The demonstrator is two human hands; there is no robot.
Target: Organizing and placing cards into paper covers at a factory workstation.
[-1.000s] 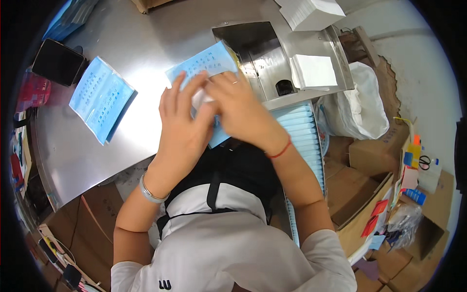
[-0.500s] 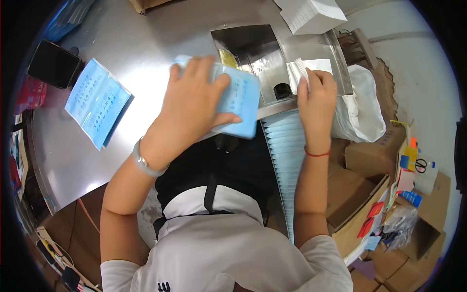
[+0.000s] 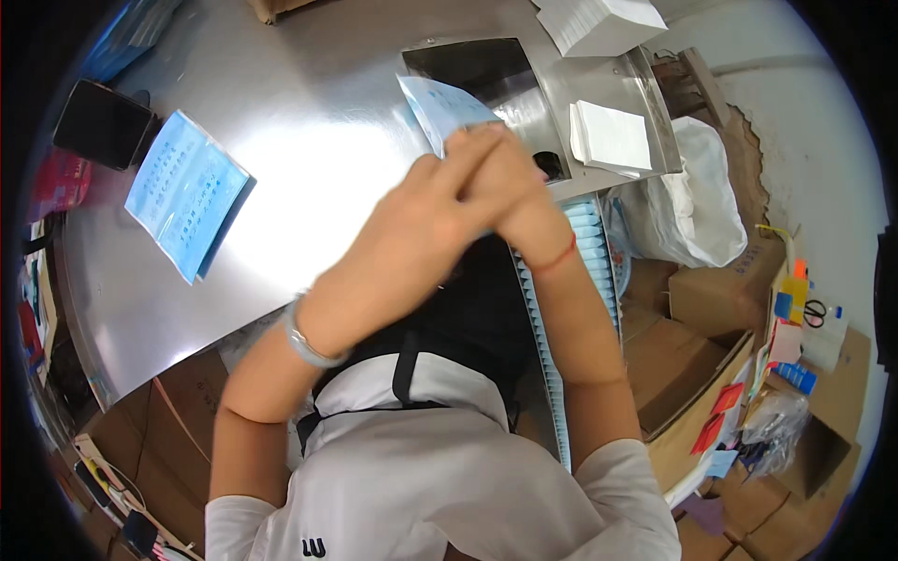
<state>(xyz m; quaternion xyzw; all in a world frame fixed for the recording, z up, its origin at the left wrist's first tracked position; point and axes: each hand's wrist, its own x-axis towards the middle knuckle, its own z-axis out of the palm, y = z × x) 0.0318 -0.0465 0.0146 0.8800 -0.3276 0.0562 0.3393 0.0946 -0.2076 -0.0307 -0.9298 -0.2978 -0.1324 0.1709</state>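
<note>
My left hand and my right hand meet over the front edge of the metal table, the right partly across the left's fingers. A light blue printed packet sticks up tilted beyond them, its lower part hidden by the hands. My left hand is closed on that packet. The right hand's fingers are bent in, and what they hold is hidden. To their right lies a small stack of white paper slips. Below my right wrist stands a long row of blue packets.
A blue packet pile and a dark phone-like screen occupy the metal table's left. A recessed metal tray is beyond my hands. A white stack, white bag and cardboard boxes are at right.
My right hand has left the white slips and moved left to meet my left hand. The blue packet has gone from lying flat under the left hand to tilted up.
</note>
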